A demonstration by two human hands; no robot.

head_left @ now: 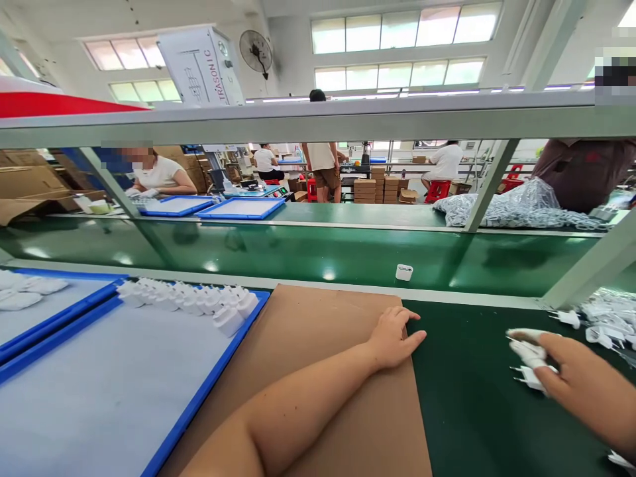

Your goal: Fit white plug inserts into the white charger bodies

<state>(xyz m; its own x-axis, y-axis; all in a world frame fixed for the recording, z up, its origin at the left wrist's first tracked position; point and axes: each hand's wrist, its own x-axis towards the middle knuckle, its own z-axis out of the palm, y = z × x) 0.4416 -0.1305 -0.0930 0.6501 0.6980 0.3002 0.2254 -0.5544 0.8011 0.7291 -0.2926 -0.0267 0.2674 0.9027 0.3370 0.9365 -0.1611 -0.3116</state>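
My left hand [395,338] lies on the right edge of a brown cardboard sheet [318,411], with its fingers apart and nothing in them. At the right, my right hand [561,371], with white coverings on some fingers, is closed around a white two-pin plug [530,377]. The plug's pins point left, and part of its body is hidden by the thumb. Beyond that hand, another white plug [566,318] lies beside a heap of white plug pieces [609,321]. Several white plug housings [189,297] stand in rows along the far edge of a blue-rimmed tray [209,397].
A small white square piece [404,272] sits on the green conveyor belt [298,252] behind the cardboard. A metal frame [318,126] crosses above the belt. Another blue-rimmed tray [64,324] holds white pieces at left. A plastic bag [517,205] lies across the belt; people work beyond.
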